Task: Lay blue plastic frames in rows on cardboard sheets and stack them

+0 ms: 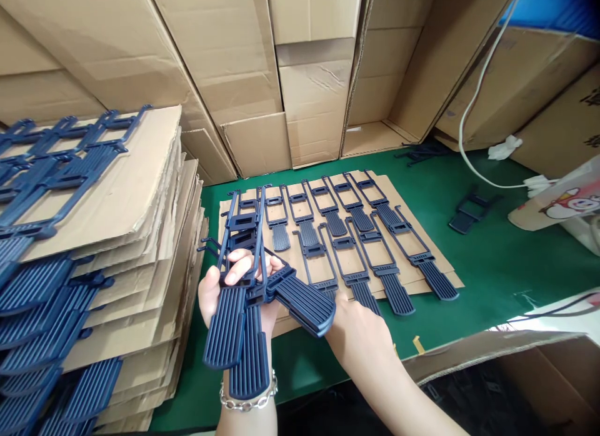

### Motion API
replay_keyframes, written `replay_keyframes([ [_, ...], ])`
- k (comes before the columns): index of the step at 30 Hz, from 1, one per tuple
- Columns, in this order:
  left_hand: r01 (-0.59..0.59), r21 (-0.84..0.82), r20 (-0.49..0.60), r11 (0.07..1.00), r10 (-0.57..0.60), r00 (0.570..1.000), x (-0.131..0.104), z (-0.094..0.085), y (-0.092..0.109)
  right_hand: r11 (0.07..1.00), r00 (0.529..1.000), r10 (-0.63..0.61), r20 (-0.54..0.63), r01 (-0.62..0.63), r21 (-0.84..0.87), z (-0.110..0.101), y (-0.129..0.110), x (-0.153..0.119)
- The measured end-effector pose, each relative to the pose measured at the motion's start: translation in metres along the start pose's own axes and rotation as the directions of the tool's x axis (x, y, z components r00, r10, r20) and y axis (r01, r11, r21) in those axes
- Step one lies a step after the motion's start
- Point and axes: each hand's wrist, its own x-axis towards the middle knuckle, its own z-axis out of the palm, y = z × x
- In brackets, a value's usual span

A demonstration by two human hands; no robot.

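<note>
Several dark blue plastic frames with ribbed paddles [225, 330] are bunched in my left hand [237, 277], which wears a chain bracelet at the wrist. My right hand [359, 327] reaches over the near edge of a cardboard sheet [290, 317], beside one of the paddles; its fingertips are hidden behind the held parts and what they grip, if anything, does not show. Two rows of the same frames [344, 267] lie on the sheet.
Cardboard sheets [154, 167] layered with blue frames are stacked at the left. Cardboard boxes [314, 105] line the back of the green table [435, 198]. A loose part [469, 211], a white cable [469, 105] and a printed bag [562, 198] are at right. An open box [553, 373] stands at lower right.
</note>
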Motion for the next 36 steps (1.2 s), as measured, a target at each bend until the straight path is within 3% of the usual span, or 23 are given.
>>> replay_keyframes([
  [12,-0.002,0.030,-0.008,1.000,0.002,1.000,0.000,0.002,-0.001,1.000,0.999,0.021,-0.030,-0.021,-0.003,0.002,0.002,0.002],
  [18,0.014,0.052,-0.082,0.999,-0.010,0.997,0.004,-0.002,-0.007,0.998,0.997,0.010,-0.071,-0.006,0.058,0.005,-0.004,0.003],
  [24,-0.001,0.026,-0.041,1.000,0.002,0.999,0.003,-0.003,-0.008,1.000,0.996,0.000,-0.088,0.002,0.021,0.007,-0.006,0.004],
  [30,0.031,0.025,-0.072,0.999,-0.029,0.997,0.003,-0.003,-0.016,0.996,0.986,-0.070,-0.153,0.060,-0.067,0.010,0.011,-0.004],
  [32,0.028,0.032,-0.069,0.999,-0.026,0.997,0.002,-0.005,-0.014,0.980,0.951,-0.181,-0.250,0.154,-0.122,0.018,0.028,-0.005],
  [33,0.022,0.034,-0.065,0.999,-0.020,0.998,0.002,-0.006,-0.012,0.963,0.908,-0.259,-0.328,0.219,-0.154,0.024,0.037,-0.005],
  [36,0.001,0.036,-0.069,0.999,0.002,0.998,0.002,-0.006,-0.007,0.901,0.704,-0.434,-0.562,0.351,-0.256,0.046,0.063,-0.001],
])
